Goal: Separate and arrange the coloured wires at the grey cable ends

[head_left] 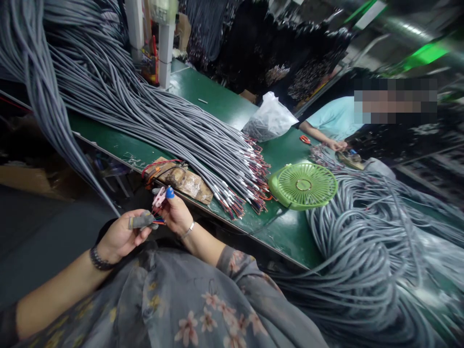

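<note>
In front of my body, my left hand (pixel 125 234) is closed, with grey wrapping on a finger or the thumb. It pinches the coloured wires (pixel 158 222) at the end of a grey cable. That cable appears to belong to the strand (pixel 97 186) hanging down from the bundle at the left. Close beside it, my right hand (pixel 177 215), a blue cover on its thumb, is closed on a small pink-and-white piece (pixel 159 197). Thin wires run between this piece and my left fingers. Its exact kind is too small to tell.
Grey cables (pixel 174 116) with stripped coloured ends cover the green table (pixel 290 237). On it are a taped wooden block (pixel 190 183), a green fan (pixel 303 186), a plastic bag (pixel 270 118) and coiled cables (pixel 355 241). A co-worker (pixel 333 121) works across, near orange-handled scissors (pixel 305 139).
</note>
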`<control>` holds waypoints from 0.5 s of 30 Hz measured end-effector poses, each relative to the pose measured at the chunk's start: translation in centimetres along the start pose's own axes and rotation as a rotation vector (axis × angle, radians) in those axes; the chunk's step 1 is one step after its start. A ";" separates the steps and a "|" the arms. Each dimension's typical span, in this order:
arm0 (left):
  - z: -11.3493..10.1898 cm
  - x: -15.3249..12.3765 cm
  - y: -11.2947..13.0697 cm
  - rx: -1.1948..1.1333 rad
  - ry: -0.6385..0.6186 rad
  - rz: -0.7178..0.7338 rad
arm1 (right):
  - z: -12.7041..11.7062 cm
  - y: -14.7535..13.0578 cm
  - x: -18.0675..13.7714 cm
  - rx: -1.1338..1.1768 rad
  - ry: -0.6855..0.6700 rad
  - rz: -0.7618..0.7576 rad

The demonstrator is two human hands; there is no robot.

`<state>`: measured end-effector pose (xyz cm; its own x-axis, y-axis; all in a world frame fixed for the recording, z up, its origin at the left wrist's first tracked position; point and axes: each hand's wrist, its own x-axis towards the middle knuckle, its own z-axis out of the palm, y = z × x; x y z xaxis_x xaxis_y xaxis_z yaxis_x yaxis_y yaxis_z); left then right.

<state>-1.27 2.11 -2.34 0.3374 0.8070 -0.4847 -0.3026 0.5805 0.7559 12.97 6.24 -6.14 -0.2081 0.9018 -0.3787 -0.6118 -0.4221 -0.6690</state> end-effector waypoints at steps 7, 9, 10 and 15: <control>0.2 -0.3 0.1 0.068 0.008 0.032 | 0.3 -0.3 -0.2 -0.001 -0.001 0.027; 0.3 -0.5 0.1 0.099 0.028 0.053 | 0.0 -0.5 -0.2 -0.050 -0.058 0.072; 0.4 -0.6 0.1 0.112 0.050 0.067 | -0.2 -0.7 -0.3 -0.090 -0.100 0.114; -0.3 -1.3 -1.3 0.261 0.109 0.110 | -1.7 -1.7 -1.5 -0.288 -0.301 0.298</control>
<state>-1.62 0.39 -2.84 0.2136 0.8787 -0.4270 -0.0880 0.4526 0.8874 15.61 5.50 -5.49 -0.5781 0.7071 -0.4072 -0.2658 -0.6350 -0.7254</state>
